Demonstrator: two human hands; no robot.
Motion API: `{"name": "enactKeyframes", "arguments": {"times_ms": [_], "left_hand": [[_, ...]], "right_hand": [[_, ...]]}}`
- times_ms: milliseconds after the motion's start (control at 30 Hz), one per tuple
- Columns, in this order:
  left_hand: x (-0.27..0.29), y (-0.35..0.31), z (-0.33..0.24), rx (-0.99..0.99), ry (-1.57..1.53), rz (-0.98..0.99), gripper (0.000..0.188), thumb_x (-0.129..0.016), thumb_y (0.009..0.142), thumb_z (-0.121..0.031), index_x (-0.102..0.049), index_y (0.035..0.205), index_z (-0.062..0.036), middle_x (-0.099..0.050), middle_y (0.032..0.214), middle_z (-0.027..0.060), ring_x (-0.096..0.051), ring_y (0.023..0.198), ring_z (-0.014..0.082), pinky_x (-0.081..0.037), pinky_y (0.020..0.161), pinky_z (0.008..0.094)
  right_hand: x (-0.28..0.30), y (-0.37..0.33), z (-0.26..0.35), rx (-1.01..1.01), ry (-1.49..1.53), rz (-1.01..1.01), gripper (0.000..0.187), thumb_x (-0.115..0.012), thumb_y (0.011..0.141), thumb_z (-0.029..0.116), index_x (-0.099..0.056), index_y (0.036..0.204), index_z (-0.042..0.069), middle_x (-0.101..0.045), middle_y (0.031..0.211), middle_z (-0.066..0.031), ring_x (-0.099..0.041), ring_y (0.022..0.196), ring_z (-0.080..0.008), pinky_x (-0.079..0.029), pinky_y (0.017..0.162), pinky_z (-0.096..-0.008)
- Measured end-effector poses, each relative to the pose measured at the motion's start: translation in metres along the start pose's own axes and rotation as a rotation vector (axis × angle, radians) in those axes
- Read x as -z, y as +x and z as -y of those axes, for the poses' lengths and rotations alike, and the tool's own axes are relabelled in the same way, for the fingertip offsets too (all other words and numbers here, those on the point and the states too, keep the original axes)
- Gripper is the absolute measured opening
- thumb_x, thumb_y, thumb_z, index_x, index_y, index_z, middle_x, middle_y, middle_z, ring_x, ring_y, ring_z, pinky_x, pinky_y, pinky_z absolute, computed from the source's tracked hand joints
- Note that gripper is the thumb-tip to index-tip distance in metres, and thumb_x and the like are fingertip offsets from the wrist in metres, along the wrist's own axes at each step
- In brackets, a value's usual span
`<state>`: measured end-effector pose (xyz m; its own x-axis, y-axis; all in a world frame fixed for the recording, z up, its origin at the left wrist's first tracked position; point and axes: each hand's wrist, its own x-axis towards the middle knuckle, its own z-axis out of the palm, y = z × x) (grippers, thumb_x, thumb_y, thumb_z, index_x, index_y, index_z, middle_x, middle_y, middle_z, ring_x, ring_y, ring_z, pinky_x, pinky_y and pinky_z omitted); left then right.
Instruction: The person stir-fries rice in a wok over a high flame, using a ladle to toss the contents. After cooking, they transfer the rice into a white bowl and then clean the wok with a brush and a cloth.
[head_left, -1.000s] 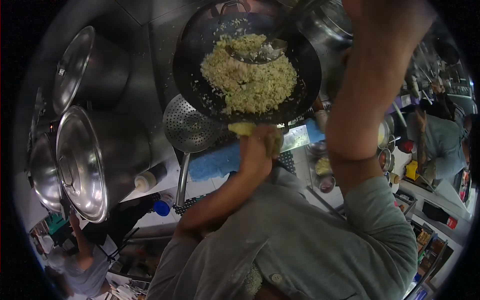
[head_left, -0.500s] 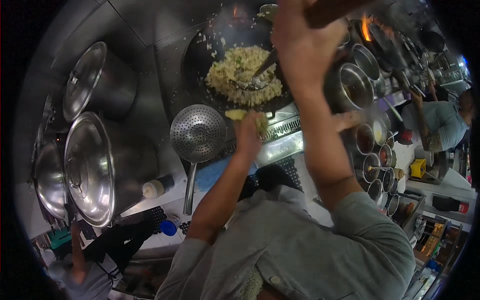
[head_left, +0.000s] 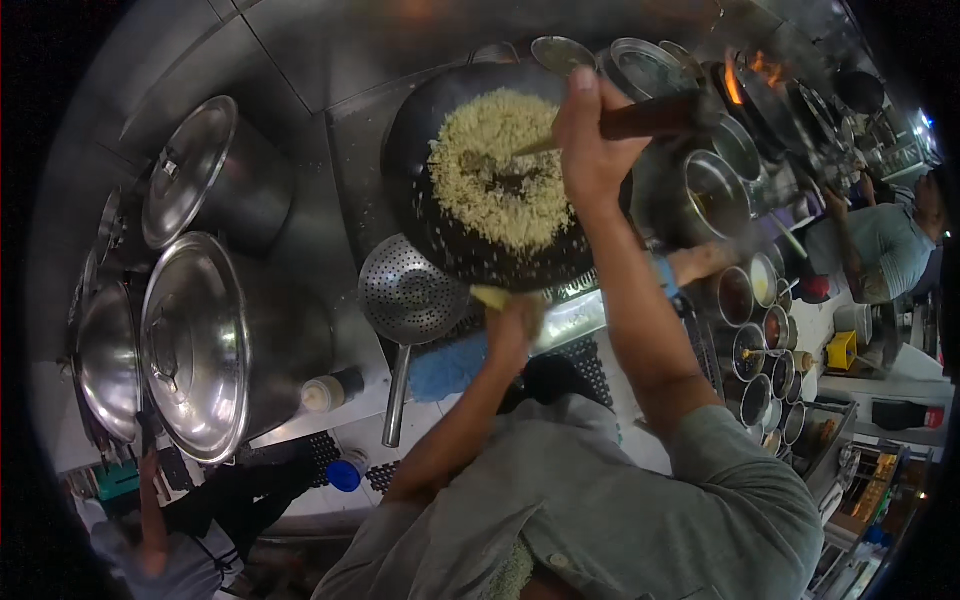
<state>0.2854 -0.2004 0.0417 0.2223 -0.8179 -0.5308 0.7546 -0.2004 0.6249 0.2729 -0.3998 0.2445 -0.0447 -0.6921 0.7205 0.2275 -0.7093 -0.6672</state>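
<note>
A dark wok (head_left: 405,170) in front of me holds a heap of fried rice (head_left: 505,220), its grains spread round a hollow in the middle. My right hand (head_left: 597,140), above the wok's right side, is closed round the wooden handle of a ladle (head_left: 655,117). The ladle's metal shaft slants left into the rice, where its bowl is mostly hidden. At the wok's near rim my left hand (head_left: 512,328) is closed on a yellowish cloth (head_left: 491,297), which lies against the rim. Whether a wok handle is under the cloth cannot be seen.
A perforated skimmer (head_left: 412,290) lies left of the wok. Large lidded pots (head_left: 200,345) stand farther left, near a squeeze bottle (head_left: 325,393). Flames (head_left: 735,82) rise at the far right. Sauce containers (head_left: 735,297) line the right side. Other people work at both edges.
The wok has tipped toward me, and the rice has spread into a wider ring. My right hand has swung lower, with the ladle's bowl now down among the grains. My left hand still grips the cloth.
</note>
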Motion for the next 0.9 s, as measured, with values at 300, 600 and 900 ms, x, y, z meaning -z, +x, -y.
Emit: {"name": "enactKeyframes", "arguments": {"times_ms": [300, 600, 900], "left_hand": [[0.006, 0.04, -0.038, -0.025, -0.023, 0.177, 0.006, -0.056, 0.089, -0.012, -0.057, 0.091, -0.007, -0.061, 0.079, 0.0083, -0.056, 0.059, 0.0186, -0.044, 0.049, 0.0334], [0.002, -0.008, -0.028, -0.013, -0.161, 0.094, 0.007, -0.052, 0.093, -0.008, -0.057, 0.098, -0.0056, -0.063, 0.085, 0.0092, -0.061, 0.065, 0.0204, -0.048, 0.055, 0.0335], [0.005, -0.074, -0.004, 0.048, -0.037, 0.094, 0.018, -0.056, 0.096, -0.015, -0.056, 0.111, -0.0056, -0.064, 0.091, 0.0098, -0.063, 0.071, 0.021, -0.051, 0.061, 0.0349]], "right_hand": [[-0.012, -0.019, 0.024, 0.035, -0.219, 0.004, 0.043, -0.063, 0.102, 0.022, -0.049, 0.065, 0.006, -0.043, 0.057, 0.008, -0.036, 0.048, -0.002, -0.025, 0.044, -0.0251], [-0.023, 0.029, 0.136, -0.052, 0.144, 0.021, 0.038, -0.064, 0.1, 0.022, -0.052, 0.067, 0.007, -0.042, 0.054, 0.0047, -0.037, 0.045, -0.0053, -0.027, 0.041, -0.0238], [-0.006, 0.028, 0.102, -0.148, 0.158, -0.001, 0.042, -0.061, 0.102, 0.028, -0.047, 0.068, 0.009, -0.039, 0.056, 0.0042, -0.032, 0.045, -0.0067, -0.025, 0.043, -0.0258]]}}
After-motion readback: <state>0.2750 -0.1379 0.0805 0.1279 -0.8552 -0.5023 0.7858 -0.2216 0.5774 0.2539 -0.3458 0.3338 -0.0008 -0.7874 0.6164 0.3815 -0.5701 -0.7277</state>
